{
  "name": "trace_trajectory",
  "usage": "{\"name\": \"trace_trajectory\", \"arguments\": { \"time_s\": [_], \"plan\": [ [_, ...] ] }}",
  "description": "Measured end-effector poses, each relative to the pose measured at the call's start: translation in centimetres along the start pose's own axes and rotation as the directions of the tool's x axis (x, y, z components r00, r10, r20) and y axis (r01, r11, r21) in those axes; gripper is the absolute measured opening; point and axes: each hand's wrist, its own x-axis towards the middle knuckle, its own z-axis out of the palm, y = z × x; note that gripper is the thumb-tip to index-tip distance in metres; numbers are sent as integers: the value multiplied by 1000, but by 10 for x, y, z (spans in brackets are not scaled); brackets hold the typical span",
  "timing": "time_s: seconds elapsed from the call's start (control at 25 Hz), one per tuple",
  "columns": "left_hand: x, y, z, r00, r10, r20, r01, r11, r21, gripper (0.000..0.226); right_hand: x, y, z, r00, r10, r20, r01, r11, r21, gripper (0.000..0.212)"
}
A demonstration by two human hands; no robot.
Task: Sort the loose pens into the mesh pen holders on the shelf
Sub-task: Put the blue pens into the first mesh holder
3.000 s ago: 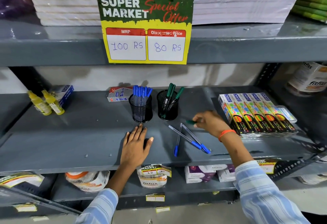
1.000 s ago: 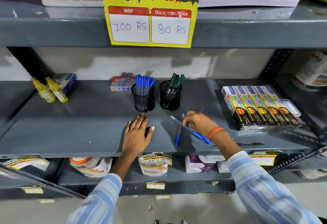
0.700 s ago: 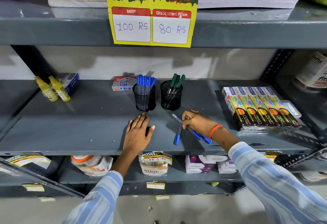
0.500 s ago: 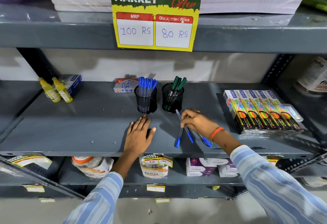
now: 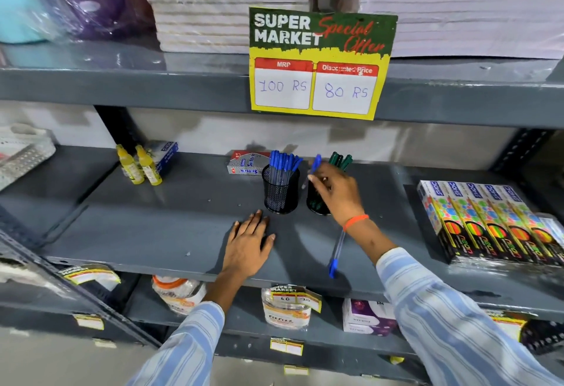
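Two black mesh pen holders stand mid-shelf. The left holder (image 5: 280,191) is full of blue-capped pens. The right holder (image 5: 316,204) has green-capped pens and is partly hidden behind my right hand (image 5: 337,191). That hand is raised between the holders and pinches a blue-capped pen (image 5: 314,166), cap up, beside the left holder's rim. One loose blue pen (image 5: 335,253) lies on the grey shelf (image 5: 152,233) under my right wrist. My left hand (image 5: 248,243) rests flat on the shelf in front of the left holder.
Boxes of neon pens (image 5: 494,220) lie at the right, two yellow bottles (image 5: 139,164) and a blue box at the left, a small red-and-blue box (image 5: 245,164) behind the holders. A price sign (image 5: 317,80) hangs from the upper shelf. Jars and boxes fill the shelf below.
My right hand picked blue pens off the shelf and rose to the holders, now holding one upright. One loose pen is left lying. My left hand stayed flat. The camera tilted up.
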Motion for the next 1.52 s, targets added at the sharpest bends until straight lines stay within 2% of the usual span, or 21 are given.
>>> {"name": "trace_trajectory", "arguments": {
  "time_s": [0.12, 0.24, 0.36, 0.52, 0.64, 0.8, 0.88, 1.0, 1.08, 1.16, 1.2, 1.28, 1.36, 1.52],
  "plan": [
    [0, 1, 1, 1000, -2, -5, 2, 1000, 11, 53, 17, -11, 16, 989, 100, -104, -89, 990, 106, 57],
    [0, -1, 1, 1000, -2, -21, 2, 1000, 19, 53, 28, -12, 29, 983, 125, -131, -112, 988, 103, 70],
    [1, 0, 2, 1000, -2, -24, 2, 1000, 25, 53, 33, -7, 40, 983, 169, -70, -167, 985, 33, 72],
    [1, 0, 1, 1000, -1, -22, 2, 1000, 28, 53, 36, 2, 52, 983, 175, 57, -168, 979, -112, 59],
    [1, 0, 1, 1000, -1, -23, 1, 1000, 28, 53, 40, 3, 59, 986, 153, 68, -136, 969, -208, 44],
    [1, -1, 1, 1000, 2, -24, -2, 1000, 22, 53, 43, 1, 60, 979, 153, 134, -112, 955, -276, 52],
    [2, -1, 1, 1000, 0, -19, 1, 1000, 19, 53, 41, 0, 51, 982, 156, 107, -127, 964, -235, 50],
    [2, -1, 2, 999, -1, -37, 1, 1000, 2, 52, 20, 2, 28, 994, 102, 29, -100, 992, -77, 27],
    [1, -1, 2, 999, -2, -44, 2, 1000, -12, 51, -4, 9, 12, 991, 86, 105, -80, 995, -60, 12],
    [1, -1, 2, 999, -3, -45, 2, 1000, -24, 51, -27, 19, -5, 947, 95, 306, -71, 994, -88, 11],
    [1, -1, 2, 999, -3, -45, 2, 1000, -29, 51, -36, 26, -13, 892, 106, 440, -49, 989, -138, 15],
    [1, -1, 2, 999, -7, -46, 5, 999, -42, 50, -48, 37, -22, 736, 161, 657, 58, 952, -299, 22],
    [1, -2, 3, 999, -9, -50, 6, 999, -49, 49, -55, 45, -25, 654, 204, 729, 147, 910, -387, 25],
    [1, -2, 4, 999, -1, -48, -1, 999, -52, 49, -56, 48, -24, 629, 188, 755, 191, 903, -384, 23]
  ]
}}
